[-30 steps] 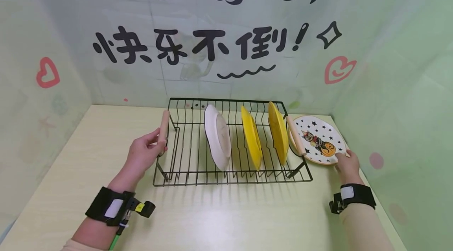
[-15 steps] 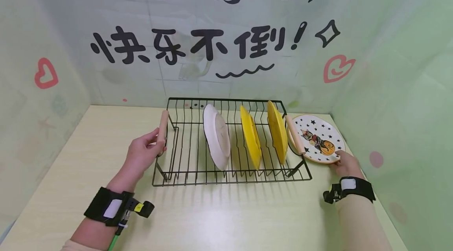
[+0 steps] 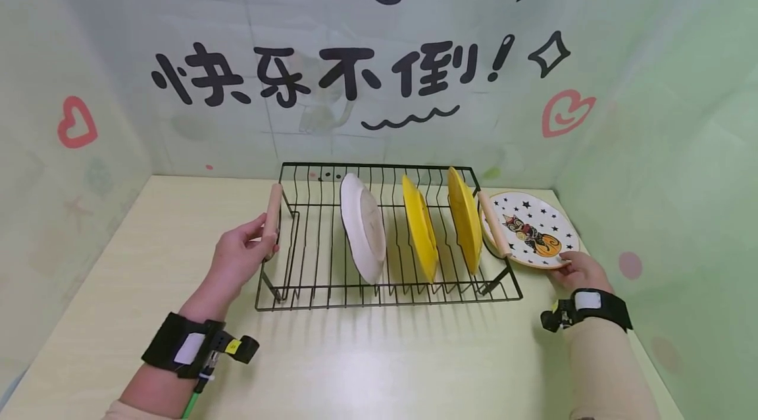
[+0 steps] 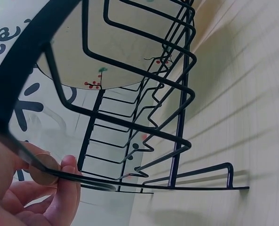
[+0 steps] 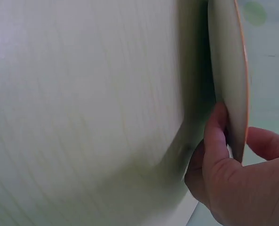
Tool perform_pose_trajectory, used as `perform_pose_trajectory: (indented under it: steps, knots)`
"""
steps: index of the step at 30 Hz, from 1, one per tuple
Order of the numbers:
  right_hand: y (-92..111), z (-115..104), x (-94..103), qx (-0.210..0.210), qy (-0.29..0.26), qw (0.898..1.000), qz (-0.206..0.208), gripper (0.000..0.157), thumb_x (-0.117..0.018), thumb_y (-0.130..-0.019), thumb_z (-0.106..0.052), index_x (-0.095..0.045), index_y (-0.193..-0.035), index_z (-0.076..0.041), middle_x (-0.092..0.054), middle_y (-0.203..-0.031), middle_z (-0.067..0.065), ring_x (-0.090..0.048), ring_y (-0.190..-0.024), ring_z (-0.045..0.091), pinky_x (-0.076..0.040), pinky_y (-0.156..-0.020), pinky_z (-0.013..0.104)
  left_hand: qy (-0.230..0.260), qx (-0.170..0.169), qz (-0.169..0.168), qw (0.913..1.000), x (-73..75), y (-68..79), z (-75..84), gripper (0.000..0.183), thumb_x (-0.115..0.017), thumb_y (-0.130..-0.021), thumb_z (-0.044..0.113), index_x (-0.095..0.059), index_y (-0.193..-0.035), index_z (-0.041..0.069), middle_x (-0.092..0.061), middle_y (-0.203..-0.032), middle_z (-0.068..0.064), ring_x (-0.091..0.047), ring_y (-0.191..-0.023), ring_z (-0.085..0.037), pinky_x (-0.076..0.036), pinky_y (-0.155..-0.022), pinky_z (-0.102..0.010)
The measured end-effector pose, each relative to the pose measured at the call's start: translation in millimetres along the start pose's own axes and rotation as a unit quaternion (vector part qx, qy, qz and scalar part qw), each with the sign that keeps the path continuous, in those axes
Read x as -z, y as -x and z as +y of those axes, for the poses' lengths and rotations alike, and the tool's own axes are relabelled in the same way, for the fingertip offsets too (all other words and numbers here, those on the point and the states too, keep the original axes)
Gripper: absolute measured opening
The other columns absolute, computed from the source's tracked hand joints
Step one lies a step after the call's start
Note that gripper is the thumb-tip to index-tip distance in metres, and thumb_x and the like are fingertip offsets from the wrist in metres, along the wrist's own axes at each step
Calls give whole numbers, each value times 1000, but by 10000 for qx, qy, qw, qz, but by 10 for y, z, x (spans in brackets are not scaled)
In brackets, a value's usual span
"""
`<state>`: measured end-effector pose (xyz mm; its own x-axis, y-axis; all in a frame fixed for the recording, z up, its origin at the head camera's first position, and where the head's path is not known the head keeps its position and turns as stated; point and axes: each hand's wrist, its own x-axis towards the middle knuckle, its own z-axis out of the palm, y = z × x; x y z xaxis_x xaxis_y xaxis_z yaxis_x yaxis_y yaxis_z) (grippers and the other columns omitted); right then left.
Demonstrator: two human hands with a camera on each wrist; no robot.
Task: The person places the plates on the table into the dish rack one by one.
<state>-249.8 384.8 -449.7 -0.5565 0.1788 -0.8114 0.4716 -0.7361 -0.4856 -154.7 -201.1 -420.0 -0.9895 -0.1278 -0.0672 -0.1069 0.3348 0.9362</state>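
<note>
My left hand (image 3: 241,250) grips the pale wooden handle (image 3: 273,212) at the left end of a black wire dish rack (image 3: 320,288). In the left wrist view, fingers and thumb close around that handle's round end (image 4: 44,169). At the right, my right hand (image 3: 583,270) pinches the near rim of a white plate (image 3: 515,206) with black stars, a cartoon cat and an orange edge. The right wrist view shows the plate's underside (image 5: 228,61) above its shadow, with fingers on both faces. The rack's right handle (image 3: 494,226) overlaps the plate's left side.
Standing on edge in the rack are a white plate (image 3: 361,229) and two yellow plates (image 3: 419,229), the second yellow plate (image 3: 464,219) nearest the right handle. The rack sits on a pale wooden table (image 3: 367,361). Printed cloth walls (image 3: 355,143) border the back and both sides.
My right hand has shifted its hold on the rim, and the star plate's near edge has risen slightly. My left hand stays on the rack handle.
</note>
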Motion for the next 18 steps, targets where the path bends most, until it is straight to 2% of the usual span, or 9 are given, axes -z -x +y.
perform_pose_trajectory:
  steps: [3, 8, 14, 18]
  knots:
    - [24, 6, -54, 160, 30, 9998, 96, 72, -37, -94, 5, -10, -150, -31, -22, -144, -10, -29, -125, 7, -37, -94, 29, -106, -32, 17, 9999, 6, 7, -2, 59, -54, -94, 21, -30, -146, 7, -52, -123, -19, -62, -92, -19, -44, -89, -39]
    - [25, 44, -84, 513, -197, 9981, -275, 66, -31, -96, 4, -15, -150, -31, -22, -145, -11, -28, -126, 7, -34, -96, 30, -142, -49, 57, 9999, 18, 9, -1, 58, -53, -95, 23, -31, -146, 7, -54, -121, -19, -62, -90, -17, -43, -89, -41]
    - [-44, 102, -88, 972, -382, 9937, -398, 53, -24, -101, -10, -15, -149, -30, -20, -147, -11, -28, -126, 6, -30, -99, 27, -173, -56, 71, 9998, 12, 10, 3, 58, -53, -94, 23, -31, -146, 7, -55, -120, -19, -62, -87, -12, -44, -87, -38]
    - [-112, 111, -94, 1109, -1016, 9860, -715, 50, -23, -102, -18, -16, -148, -33, -20, -147, -12, -28, -126, 4, -27, -101, 25, -160, -59, 79, 9998, 5, 10, -4, 57, -53, -94, 22, -32, -145, 6, -56, -120, -18, -62, -86, -12, -43, -87, -38]
